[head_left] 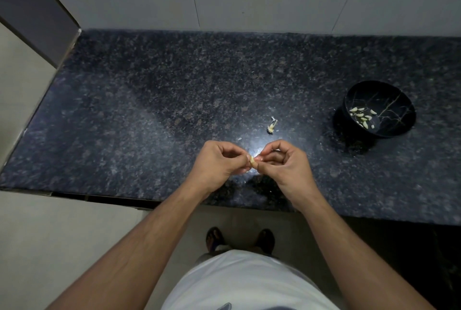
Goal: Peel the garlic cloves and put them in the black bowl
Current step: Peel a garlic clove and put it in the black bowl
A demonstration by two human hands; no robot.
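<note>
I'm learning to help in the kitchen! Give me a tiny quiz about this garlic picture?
1. True or false: the black bowl already holds peeled cloves.
2. Which hands pinch the garlic clove? A) left hand only B) right hand only C) both
3. Fill in: the garlic scrap lies on the ____ countertop.

Key: 1 true; 2 C; 3 granite.

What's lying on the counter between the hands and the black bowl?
In the head view, a garlic stem scrap lies on the granite counter, between the right hand and the black bowl; otherwise bare counter.
</note>
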